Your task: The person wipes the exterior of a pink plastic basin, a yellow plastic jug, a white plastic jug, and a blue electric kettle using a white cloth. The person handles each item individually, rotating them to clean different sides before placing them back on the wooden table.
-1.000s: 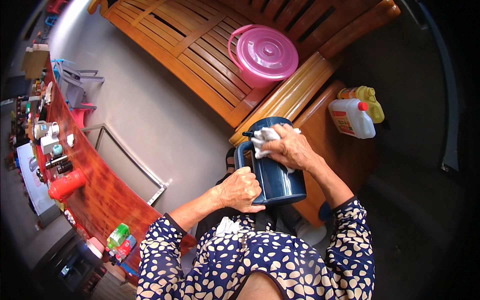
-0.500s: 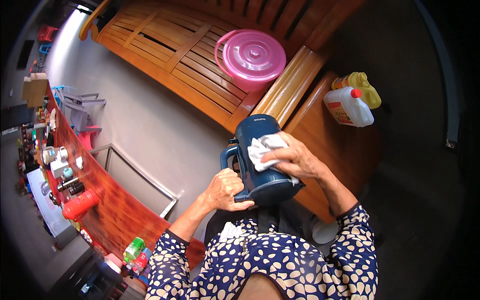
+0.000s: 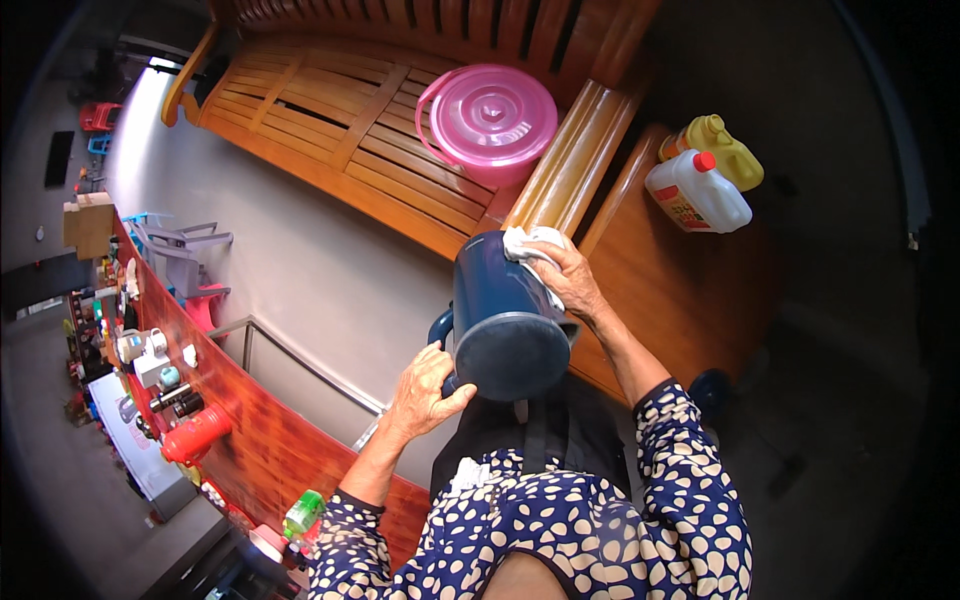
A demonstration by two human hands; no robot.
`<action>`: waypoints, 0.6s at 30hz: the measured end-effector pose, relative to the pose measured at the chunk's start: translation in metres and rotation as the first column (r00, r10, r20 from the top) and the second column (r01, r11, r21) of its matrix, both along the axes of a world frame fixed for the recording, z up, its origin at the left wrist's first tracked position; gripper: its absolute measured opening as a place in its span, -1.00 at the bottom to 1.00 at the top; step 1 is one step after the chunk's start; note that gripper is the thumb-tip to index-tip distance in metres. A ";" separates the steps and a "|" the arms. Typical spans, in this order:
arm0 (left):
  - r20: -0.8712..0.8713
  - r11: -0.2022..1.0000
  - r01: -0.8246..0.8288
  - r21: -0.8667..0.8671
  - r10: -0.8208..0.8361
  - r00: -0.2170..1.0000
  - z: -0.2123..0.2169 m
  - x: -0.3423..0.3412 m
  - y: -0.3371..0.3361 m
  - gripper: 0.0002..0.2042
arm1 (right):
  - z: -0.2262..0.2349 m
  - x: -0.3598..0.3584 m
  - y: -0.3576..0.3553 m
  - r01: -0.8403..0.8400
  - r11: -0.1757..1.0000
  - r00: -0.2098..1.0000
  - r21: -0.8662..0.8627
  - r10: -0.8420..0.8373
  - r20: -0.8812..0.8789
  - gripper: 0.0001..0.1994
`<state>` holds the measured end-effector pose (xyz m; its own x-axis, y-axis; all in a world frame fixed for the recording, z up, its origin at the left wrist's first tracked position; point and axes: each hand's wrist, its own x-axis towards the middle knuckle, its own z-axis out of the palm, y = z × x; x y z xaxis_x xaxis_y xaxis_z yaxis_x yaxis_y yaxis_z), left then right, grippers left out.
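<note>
The person in the navy blouse dotted with cream spots holds a dark blue plastic jug (image 3: 505, 320) tipped over in front of the chest, its round base turned toward the head camera and its mouth pointing away toward the bench. The left hand (image 3: 425, 390) has its fingers curled tight around the jug's handle at the lower left. The right hand (image 3: 570, 280) lies over the far upper side of the jug, fingers pressed together on a crumpled white cloth (image 3: 528, 245) against the rim. Behind the jug, a round pink plastic tub with a lid (image 3: 490, 115) sits on the slatted wooden bench (image 3: 310, 120). To the right, on a low wooden side table (image 3: 680, 290), a white plastic canister with a red cap and a coloured label (image 3: 697, 192) lies just beside a yellow plastic bottle (image 3: 722, 148).
</note>
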<state>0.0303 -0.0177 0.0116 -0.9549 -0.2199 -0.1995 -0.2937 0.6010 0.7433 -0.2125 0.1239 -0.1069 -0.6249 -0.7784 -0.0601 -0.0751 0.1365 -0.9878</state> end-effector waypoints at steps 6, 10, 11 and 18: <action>-0.030 0.923 -0.297 0.244 0.313 0.949 -0.016 -0.001 0.007 -0.64 | -0.037 0.009 -0.017 0.165 0.973 0.926 0.161 -0.209 0.313 -0.73; 0.000 0.797 -0.486 0.360 0.521 0.854 -0.031 0.006 0.010 -0.58 | -0.035 0.012 -0.029 0.164 0.970 0.880 0.180 -0.226 0.417 -0.71; 0.023 0.750 -0.534 0.391 0.572 0.820 -0.033 0.008 0.010 -0.53 | -0.030 0.015 -0.030 0.143 0.978 0.889 0.154 -0.195 0.414 -0.72; 0.044 0.570 -0.581 0.581 0.691 0.721 -0.019 0.008 0.013 -0.49 | 0.059 0.036 -0.016 0.223 0.968 0.951 -0.119 -0.189 0.244 -0.72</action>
<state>0.0379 -0.0043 -0.0078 -0.6361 -0.6965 -0.3319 -0.2817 -0.1908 0.9404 -0.1763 0.1076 -0.0478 -0.7551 -0.6450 -0.1176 0.1699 -0.0193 -0.9853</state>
